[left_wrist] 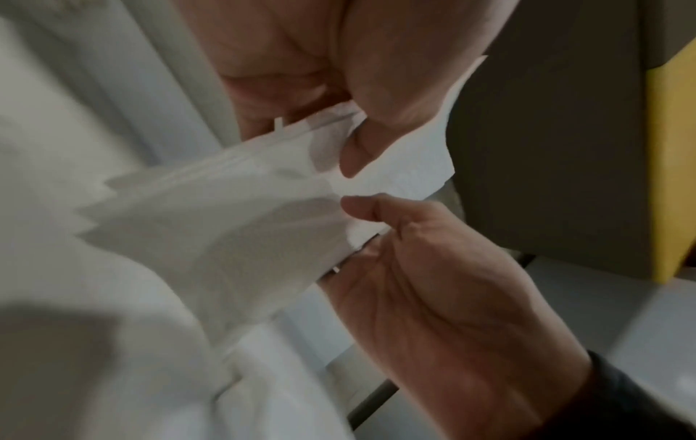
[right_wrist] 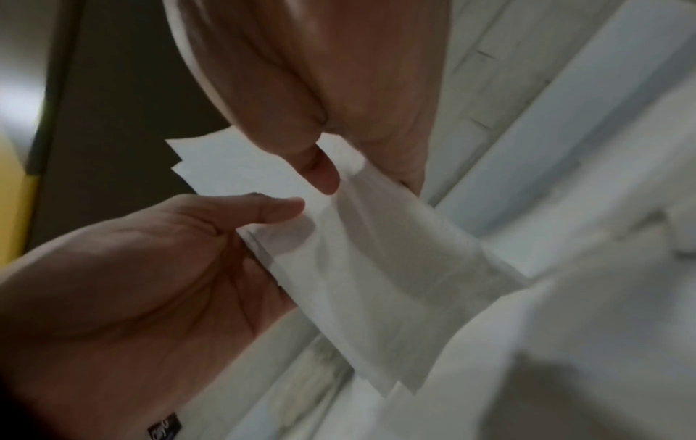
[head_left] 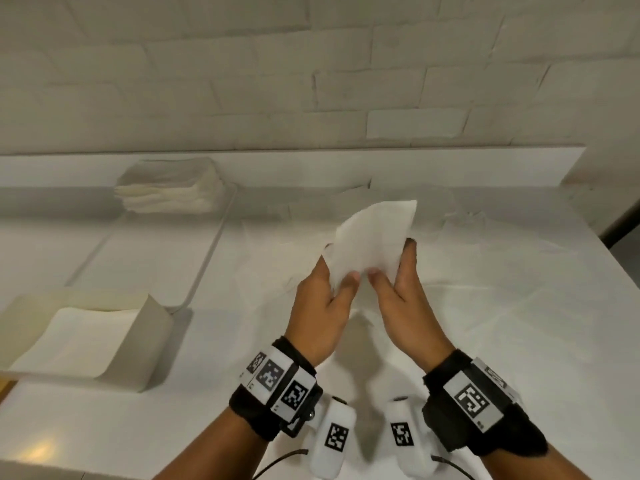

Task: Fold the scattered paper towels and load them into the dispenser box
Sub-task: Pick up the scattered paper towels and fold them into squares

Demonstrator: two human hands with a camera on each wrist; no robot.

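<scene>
Both hands hold one white paper towel (head_left: 372, 233) up above the table, folded over and bowed. My left hand (head_left: 337, 271) pinches its lower left edge, thumb in front and fingers behind. My right hand (head_left: 393, 259) pinches the lower right edge the same way; the two thumbs nearly meet. In the left wrist view the towel (left_wrist: 226, 226) fans out to the left; in the right wrist view the towel (right_wrist: 376, 268) hangs down to the right. The beige dispenser box (head_left: 149, 327) lies open at the near left with white paper inside.
A stack of folded towels (head_left: 169, 185) sits at the far end of a white tray (head_left: 207, 258) beside the box. Loose, crumpled towels (head_left: 485, 271) cover the table to the right. A white ledge and a brick wall close off the back.
</scene>
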